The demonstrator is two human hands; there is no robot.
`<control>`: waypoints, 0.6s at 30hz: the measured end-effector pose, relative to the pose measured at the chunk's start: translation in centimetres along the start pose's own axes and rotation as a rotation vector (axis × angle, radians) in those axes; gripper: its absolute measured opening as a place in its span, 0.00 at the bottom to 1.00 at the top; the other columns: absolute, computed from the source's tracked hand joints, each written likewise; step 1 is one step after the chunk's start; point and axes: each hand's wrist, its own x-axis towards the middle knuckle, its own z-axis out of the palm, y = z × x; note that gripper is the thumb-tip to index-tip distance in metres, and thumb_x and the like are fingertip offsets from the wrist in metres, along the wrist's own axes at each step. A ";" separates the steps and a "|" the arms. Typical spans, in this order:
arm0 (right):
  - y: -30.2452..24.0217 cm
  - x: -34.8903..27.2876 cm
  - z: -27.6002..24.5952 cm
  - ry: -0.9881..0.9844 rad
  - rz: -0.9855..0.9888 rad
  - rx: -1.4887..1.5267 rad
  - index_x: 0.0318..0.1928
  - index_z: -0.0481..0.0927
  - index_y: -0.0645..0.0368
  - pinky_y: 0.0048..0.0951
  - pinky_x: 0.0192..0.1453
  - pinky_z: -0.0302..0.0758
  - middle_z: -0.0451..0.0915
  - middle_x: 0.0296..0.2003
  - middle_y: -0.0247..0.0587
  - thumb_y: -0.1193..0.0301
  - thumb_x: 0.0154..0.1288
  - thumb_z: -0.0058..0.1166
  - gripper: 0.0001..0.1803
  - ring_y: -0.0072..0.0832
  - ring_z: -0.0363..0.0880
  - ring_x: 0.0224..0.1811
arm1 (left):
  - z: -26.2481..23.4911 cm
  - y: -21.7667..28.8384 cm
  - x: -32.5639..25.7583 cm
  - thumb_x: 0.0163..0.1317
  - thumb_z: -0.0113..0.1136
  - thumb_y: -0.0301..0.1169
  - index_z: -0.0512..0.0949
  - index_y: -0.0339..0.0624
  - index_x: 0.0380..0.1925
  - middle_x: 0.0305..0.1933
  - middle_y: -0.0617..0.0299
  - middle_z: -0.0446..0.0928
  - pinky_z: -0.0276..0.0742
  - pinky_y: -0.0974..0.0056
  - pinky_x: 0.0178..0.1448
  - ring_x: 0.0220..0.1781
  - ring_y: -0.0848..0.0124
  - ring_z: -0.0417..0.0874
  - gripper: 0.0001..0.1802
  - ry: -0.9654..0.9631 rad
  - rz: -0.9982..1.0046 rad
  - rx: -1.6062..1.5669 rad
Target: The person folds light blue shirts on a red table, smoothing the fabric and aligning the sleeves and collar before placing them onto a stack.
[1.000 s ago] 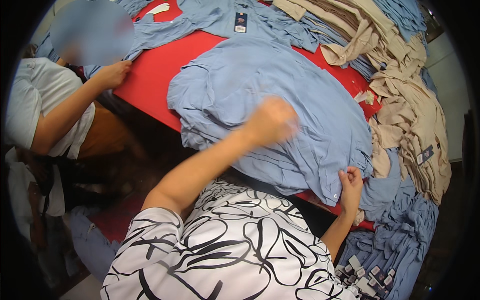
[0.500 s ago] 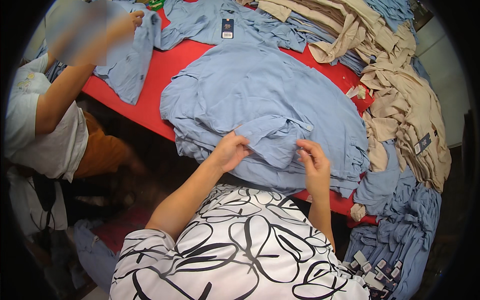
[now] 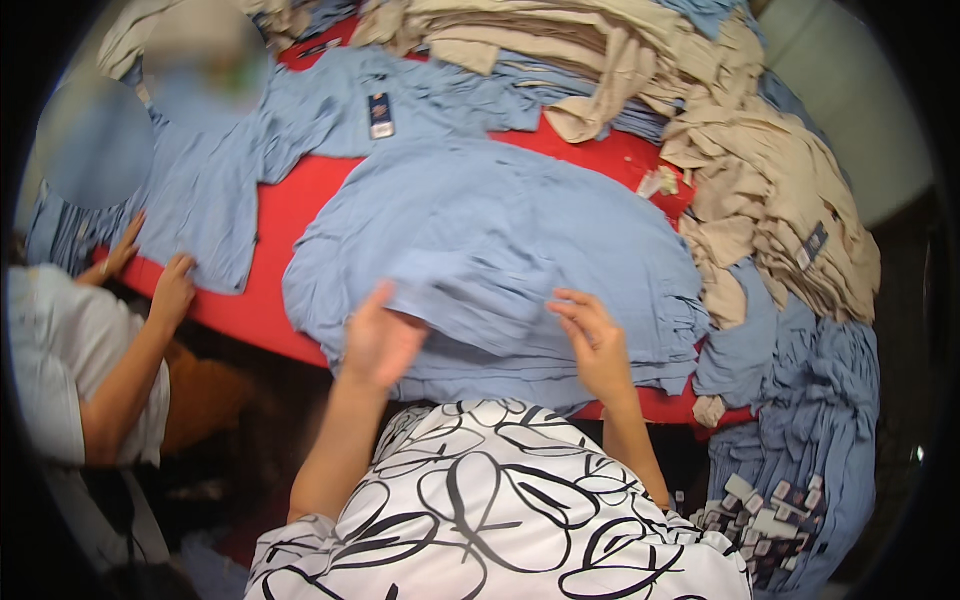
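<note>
A stack of light blue shirts (image 3: 480,190) lies spread in front of me, with a loose fold of cloth (image 3: 470,300) raised along its near side. My left hand (image 3: 382,342) is at the left edge of this fold, thumb up; motion blur hides whether its fingers grip the cloth. At the fold's right end is my right hand (image 3: 597,345), its fingers bent but apart, fingertips close to the cloth and nothing visible in them.
Beneath the shirts is a red table (image 3: 275,250). Beige garments (image 3: 790,200) are heaped at right, above hanging blue garments (image 3: 800,410) with many tags (image 3: 770,520). At left a co-worker's hands (image 3: 175,285) touch another blue shirt (image 3: 205,220) bearing a dark tag (image 3: 381,116).
My left hand has moved left, and the cloth fold now reaches farther left. The right hand's fingers have straightened somewhat. The co-worker's hands have come down onto the blue shirt. The whole view has shifted.
</note>
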 end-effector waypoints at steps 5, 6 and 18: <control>5.4 0.7 -9.5 0.412 0.107 -0.350 0.47 0.82 0.63 0.30 0.57 0.72 0.81 0.50 0.46 0.77 0.68 0.48 0.12 0.35 0.79 0.53 | 6.2 13.5 2.3 0.74 0.44 0.35 0.71 0.31 0.59 0.57 0.51 0.76 0.69 0.59 0.65 0.59 0.66 0.77 0.21 0.024 0.762 0.515; 7.2 0.5 -11.5 0.459 0.183 -0.381 0.47 0.82 0.63 0.30 0.57 0.72 0.81 0.50 0.46 0.76 0.68 0.47 0.12 0.35 0.79 0.53 | 7.2 13.7 3.5 0.74 0.46 0.36 0.71 0.31 0.59 0.58 0.51 0.76 0.69 0.60 0.64 0.59 0.65 0.77 0.22 0.010 0.733 0.658; 19.0 10.3 -10.2 0.073 0.106 -0.545 0.59 0.77 0.57 0.43 0.76 0.51 0.72 0.64 0.45 0.76 0.71 0.41 0.19 0.37 0.63 0.71 | 6.4 -16.8 15.6 0.63 0.50 0.60 0.62 0.48 0.69 0.75 0.56 0.57 0.42 0.41 0.77 0.77 0.55 0.54 0.41 -0.581 0.670 2.214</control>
